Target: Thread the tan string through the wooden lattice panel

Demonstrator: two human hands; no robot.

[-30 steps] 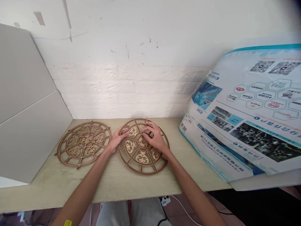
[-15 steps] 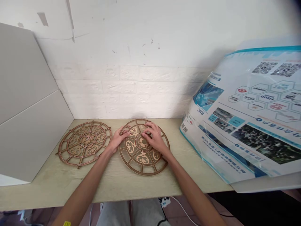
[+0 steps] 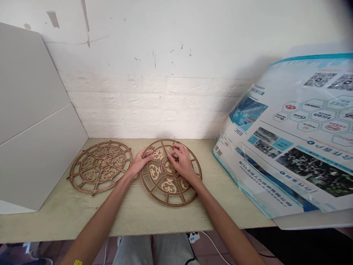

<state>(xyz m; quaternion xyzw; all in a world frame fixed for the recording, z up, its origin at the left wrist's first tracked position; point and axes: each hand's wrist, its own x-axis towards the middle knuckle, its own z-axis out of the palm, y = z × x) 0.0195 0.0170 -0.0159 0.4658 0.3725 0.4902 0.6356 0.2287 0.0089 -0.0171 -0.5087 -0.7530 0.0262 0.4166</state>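
Observation:
Two round openwork wooden discs lie flat on a pale wooden tabletop (image 3: 138,217). The right disc (image 3: 165,184) is brown with lighter scroll inserts. My left hand (image 3: 139,163) rests on its left rim, fingers stretched over the edge. My right hand (image 3: 182,162) lies on the disc's upper middle with fingers bent, tips pressing near the centre piece; what is under them is hidden. The left disc (image 3: 100,166) has a reddish lattice pattern and lies untouched beside my left hand.
A large printed poster in plastic film (image 3: 292,147) leans over the table's right side. A grey panel (image 3: 33,121) stands at the left. A white brick wall (image 3: 154,103) closes the back. A white cable (image 3: 212,243) hangs below the front edge.
The view has drifted slightly. Both hands stay on the right disc; my right fingers have shifted a little around its centre.

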